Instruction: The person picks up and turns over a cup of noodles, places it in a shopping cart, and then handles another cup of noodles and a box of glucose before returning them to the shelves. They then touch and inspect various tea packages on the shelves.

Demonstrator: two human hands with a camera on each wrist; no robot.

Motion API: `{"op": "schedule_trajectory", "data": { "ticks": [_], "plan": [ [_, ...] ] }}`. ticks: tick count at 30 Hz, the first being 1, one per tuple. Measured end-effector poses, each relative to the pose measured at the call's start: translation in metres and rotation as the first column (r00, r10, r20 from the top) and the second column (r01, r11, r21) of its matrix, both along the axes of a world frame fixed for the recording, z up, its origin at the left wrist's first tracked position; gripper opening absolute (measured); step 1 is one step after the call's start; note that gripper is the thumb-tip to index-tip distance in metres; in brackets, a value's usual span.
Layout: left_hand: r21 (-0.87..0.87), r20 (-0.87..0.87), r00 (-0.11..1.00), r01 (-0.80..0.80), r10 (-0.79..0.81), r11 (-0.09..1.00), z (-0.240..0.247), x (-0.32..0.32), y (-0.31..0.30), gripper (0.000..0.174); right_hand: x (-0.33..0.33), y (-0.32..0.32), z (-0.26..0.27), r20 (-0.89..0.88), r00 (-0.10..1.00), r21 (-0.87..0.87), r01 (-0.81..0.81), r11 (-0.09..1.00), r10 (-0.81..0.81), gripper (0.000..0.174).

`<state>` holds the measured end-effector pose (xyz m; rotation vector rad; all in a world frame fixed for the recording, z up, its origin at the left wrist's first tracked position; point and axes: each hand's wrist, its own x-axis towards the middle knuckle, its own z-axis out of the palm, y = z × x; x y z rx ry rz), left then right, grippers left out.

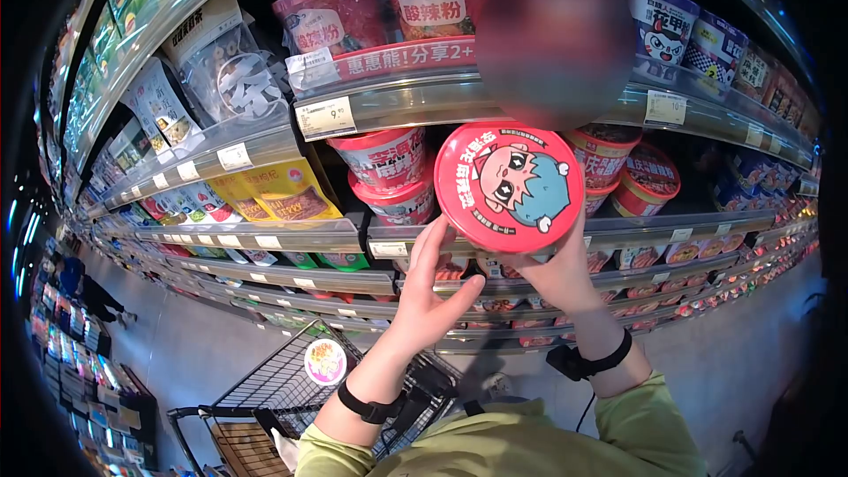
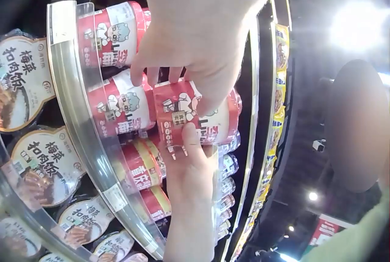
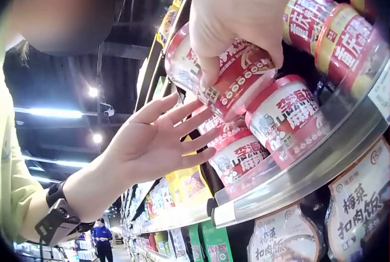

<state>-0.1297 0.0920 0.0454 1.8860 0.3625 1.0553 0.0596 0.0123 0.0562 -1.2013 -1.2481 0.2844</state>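
A red round tub (image 1: 511, 187) with a cartoon face on its lid is held up before the shelves. My right hand (image 1: 565, 274) grips it from the lower right; in the right wrist view, that hand (image 3: 237, 12) has fingers and thumb around the tub (image 3: 234, 76). Beside the lower left rim is my left hand (image 1: 433, 300), its fingers extended. The right wrist view shows this left hand (image 3: 158, 143) palm up with spread fingers by the tub; whether it touches is unclear. In the left wrist view, the right thumb (image 2: 192, 137) lies on the tub (image 2: 177, 106).
Matching red tubs (image 1: 384, 159) are stacked on the shelf behind, left of the held one, with other tubs (image 1: 649, 178) to the right. Yellow packets (image 1: 287, 190) lie farther left. Below stands a wire cart (image 1: 265, 389) with a round container (image 1: 325, 362). Another person (image 3: 102, 240) stands far off.
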Motion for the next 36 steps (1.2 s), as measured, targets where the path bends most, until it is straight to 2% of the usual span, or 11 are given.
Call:
{"op": "schedule_trajectory", "data": {
  "ticks": [2, 6, 10, 12, 14, 15, 20, 26, 30, 32, 36],
  "plan": [
    [0.088, -0.055, 0.998, -0.023, 0.028, 0.996, 0.006, 0.001, 0.004, 0.083, 0.001, 0.002, 0.013, 0.046, 0.999, 0.039, 0.011, 0.999, -0.012, 0.125],
    [0.025, -0.045, 0.999, 0.024, -0.023, 0.999, 0.021, 0.011, 0.015, 0.085, 0.013, 0.026, 0.023, 0.046, 0.999, 0.154, -0.007, 0.988, 0.0, 0.125],
    [-0.004, -0.043, 0.999, 0.018, -0.018, 1.0, 0.019, 0.02, 0.029, 0.087, 0.021, 0.05, 0.037, 0.084, 0.99, 0.081, 0.105, 0.991, -0.111, 0.122],
    [0.038, -0.123, 0.991, -0.039, 0.043, 0.999, 0.013, 0.022, 0.037, 0.087, 0.027, 0.065, 0.036, 0.138, 0.98, 0.102, 0.129, 0.986, -0.143, 0.119],
    [0.109, -0.162, 0.983, -0.07, 0.088, 0.992, 0.005, 0.023, 0.042, 0.087, 0.029, 0.071, 0.04, 0.199, 0.966, 0.022, 0.164, 0.986, -0.165, 0.115],
    [0.183, -0.197, 0.971, -0.098, 0.134, 0.978, 0.003, 0.024, 0.044, 0.088, 0.031, 0.073, 0.041, 0.153, 0.983, -0.009, 0.107, 0.994, -0.105, 0.114],
    [0.297, -0.196, 0.966, -0.106, 0.169, 0.949, -0.001, 0.025, 0.05, 0.092, 0.055, 0.096, 0.02, 0.136, 0.988, 0.03, 0.07, 0.997, -0.073, 0.111],
    [0.389, -0.214, 0.951, -0.126, 0.222, 0.912, 0.001, 0.034, 0.054, 0.094, 0.068, 0.095, 0.021, 0.025, 0.984, 0.033, -0.176, 0.984, 0.175, 0.109],
    [0.418, -0.233, 0.94, -0.136, 0.25, 0.898, 0.0, 0.038, 0.052, 0.095, 0.072, 0.095, 0.015, 0.004, 0.982, 0.016, -0.19, 0.982, 0.19, 0.11],
    [0.422, -0.23, 0.941, -0.133, 0.248, 0.897, 0.001, 0.039, 0.052, 0.094, 0.075, 0.095, 0.009, 0.188, 0.978, 0.027, -0.097, 0.995, 0.091, 0.111],
    [0.455, -0.219, 0.941, -0.135, 0.258, 0.88, 0.0, 0.041, 0.052, 0.093, 0.071, 0.091, 0.003, 0.142, 0.985, -0.006, -0.093, 0.996, 0.093, 0.103]
  ]
}}
